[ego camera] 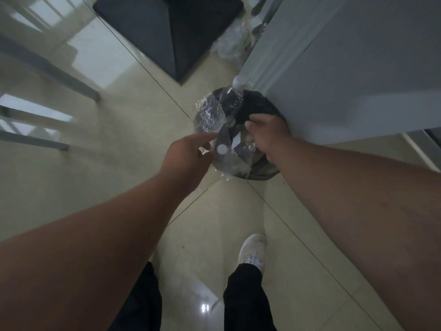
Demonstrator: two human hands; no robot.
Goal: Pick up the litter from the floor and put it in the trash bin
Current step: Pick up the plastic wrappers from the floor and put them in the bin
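Observation:
A round trash bin [262,174] with a black liner stands on the floor against a white cabinet. Both my hands are over its mouth. My left hand [188,151] pinches the neck end of a clear plastic bottle [232,161] with a white cap, held over the bin's near left rim. My right hand [268,133] hangs over the bin's right side, fingers curled down onto crumpled clear plastic [248,145]. A second clear bottle [231,103] with a white cap points away across the bin's far rim, beside a clear wrapper [210,113].
The white cabinet [334,75] fills the upper right and touches the bin. A dark square seat [167,32] stands beyond the bin, with more clear plastic [229,44] on the floor beside it. Grey chair legs [47,68] are at left. My feet are below.

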